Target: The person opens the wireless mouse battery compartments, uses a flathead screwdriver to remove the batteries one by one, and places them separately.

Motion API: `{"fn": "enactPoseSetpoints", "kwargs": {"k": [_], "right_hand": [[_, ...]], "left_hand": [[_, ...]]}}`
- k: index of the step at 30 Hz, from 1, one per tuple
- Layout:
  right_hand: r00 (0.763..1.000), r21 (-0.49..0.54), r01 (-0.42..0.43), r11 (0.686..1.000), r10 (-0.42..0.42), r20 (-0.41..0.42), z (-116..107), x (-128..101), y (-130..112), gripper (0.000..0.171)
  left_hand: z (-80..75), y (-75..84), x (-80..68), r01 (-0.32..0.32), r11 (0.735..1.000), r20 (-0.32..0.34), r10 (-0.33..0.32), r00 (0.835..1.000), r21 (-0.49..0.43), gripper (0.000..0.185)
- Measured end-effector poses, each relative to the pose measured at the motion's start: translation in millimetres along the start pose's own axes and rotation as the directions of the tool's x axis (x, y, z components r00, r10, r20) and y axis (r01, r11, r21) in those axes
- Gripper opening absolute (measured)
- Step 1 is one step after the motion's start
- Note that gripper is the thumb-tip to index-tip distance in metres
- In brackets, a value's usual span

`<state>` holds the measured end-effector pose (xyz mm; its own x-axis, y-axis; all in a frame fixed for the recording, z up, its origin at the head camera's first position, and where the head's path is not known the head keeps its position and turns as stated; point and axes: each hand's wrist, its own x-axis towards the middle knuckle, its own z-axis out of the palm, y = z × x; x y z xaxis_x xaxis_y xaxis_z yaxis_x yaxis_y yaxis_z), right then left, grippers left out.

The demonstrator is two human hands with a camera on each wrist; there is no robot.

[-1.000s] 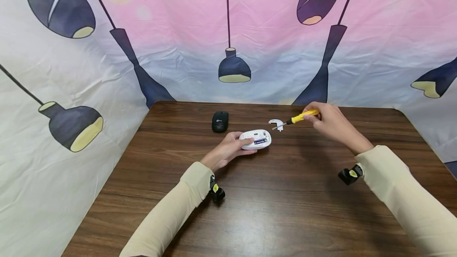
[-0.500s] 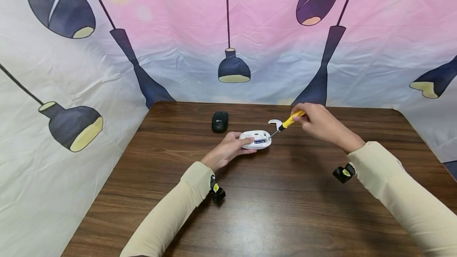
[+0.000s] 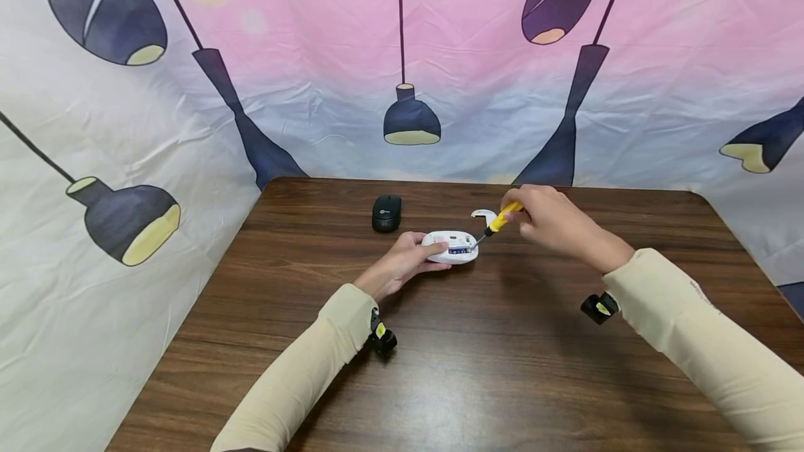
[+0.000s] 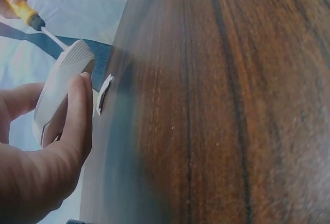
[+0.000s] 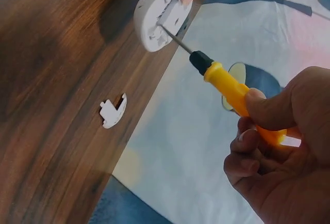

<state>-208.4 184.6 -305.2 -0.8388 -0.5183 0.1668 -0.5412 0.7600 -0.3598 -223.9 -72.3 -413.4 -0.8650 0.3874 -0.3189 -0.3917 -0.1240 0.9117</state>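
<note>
Head view: the left hand (image 3: 402, 262) grips a white mouse (image 3: 449, 237), thumb on top and fingers beneath; the mouse lies at the fingertips of that hand, on the side facing the right hand (image 3: 553, 220). Its underside is turned up and its compartment is uncovered, with a blue battery (image 3: 459, 251) inside. The right hand pinches a yellow-handled screwdriver (image 3: 500, 220), whose shaft slants down toward the left hand and ends at the compartment's end nearer the right hand. A white cover (image 3: 482, 213) lies on the desk (image 3: 452, 361) between the hands, beyond the white mouse and partly hidden by the screwdriver. A black mouse (image 3: 386, 213) rests ahead of the left hand, apart from it. Left wrist view: the white mouse is seen edge-on, held between the thumb and fingers of the left hand; the shaft meets its end farthest from the palm. The right hand shows only in part. Right wrist view: thumb and curled fingers of the right hand close round the yellow handle; the tip stands at the compartment, contact with the battery not determinable. The cover lies clear of both hands.
</note>
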Motion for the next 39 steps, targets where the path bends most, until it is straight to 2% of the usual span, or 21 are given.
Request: {"fn": "enactPoseSetpoints", "kwargs": {"k": [7, 14, 19, 26, 32, 39], "right_hand": [[0.999, -0.047, 0.038, 0.998, -0.039, -0.002, 2, 0, -9, 0.014], [0.997, -0.059, 0.068, 0.996, -0.069, -0.020, 5, -1, -8, 0.013], [0.997, -0.070, 0.076, 0.995, -0.076, -0.003, 5, -1, -8, 0.011], [0.996, -0.071, 0.091, 0.993, -0.091, 0.002, 5, 0, -11, 0.013], [0.996, -0.071, 0.093, 0.993, -0.093, 0.004, 9, -1, -13, 0.010], [0.997, -0.018, 0.072, 0.997, -0.072, -0.013, 9, -3, -7, 0.011]], "left_hand": [[-0.4, -1.6, 0.8, -0.004, 1.000, -0.003, 0.004, 1.000, 0.012, 0.041], [0.3, -1.6, 0.8, -0.011, 0.999, 0.005, 0.011, 1.000, 0.031, 0.038], [2.0, -2.7, 1.2, -0.019, 0.999, 0.008, 0.019, 1.000, 0.029, 0.037], [3.5, -1.7, 2.8, -0.043, 0.999, -0.054, 0.043, 0.998, 0.013, 0.040], [4.7, -0.5, 3.6, -0.025, 1.000, -0.064, 0.026, 0.998, 0.011, 0.041], [2.7, 0.1, 1.8, 0.000, 1.000, -0.061, 0.000, 0.998, 0.004, 0.043]]}}
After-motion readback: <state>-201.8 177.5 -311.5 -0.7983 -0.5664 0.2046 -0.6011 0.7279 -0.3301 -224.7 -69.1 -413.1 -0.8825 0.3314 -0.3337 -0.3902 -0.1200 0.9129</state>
